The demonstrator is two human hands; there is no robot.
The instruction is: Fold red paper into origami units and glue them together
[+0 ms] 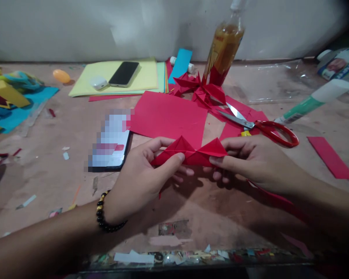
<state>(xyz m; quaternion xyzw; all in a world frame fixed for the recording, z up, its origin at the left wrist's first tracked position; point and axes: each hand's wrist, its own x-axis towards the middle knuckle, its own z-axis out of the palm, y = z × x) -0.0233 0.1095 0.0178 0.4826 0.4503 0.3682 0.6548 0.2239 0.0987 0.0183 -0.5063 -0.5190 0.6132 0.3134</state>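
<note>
Between my two hands, just above the table, is a folded piece of red paper (182,146) with two pointed peaks along its top. My left hand (154,162) pinches its left part, the thumb lying across the front. At the right end, my right hand (244,159) grips it between thumb and fingers. Behind the folded piece lies a flat red sheet (168,112). Red-handled scissors (275,131) rest with parted blades on more red paper, beyond my right hand. A phone with a lit, blurred screen (110,139) lies left of my left hand.
Folded red paper shapes (203,91) sit by a tilted-looking drink bottle (223,50). A glue stick (314,102) and a red strip (331,157) are at the right. Farther back, a dark phone (124,73) lies on yellow sheets (87,73). Paper scraps (133,257) litter the front edge.
</note>
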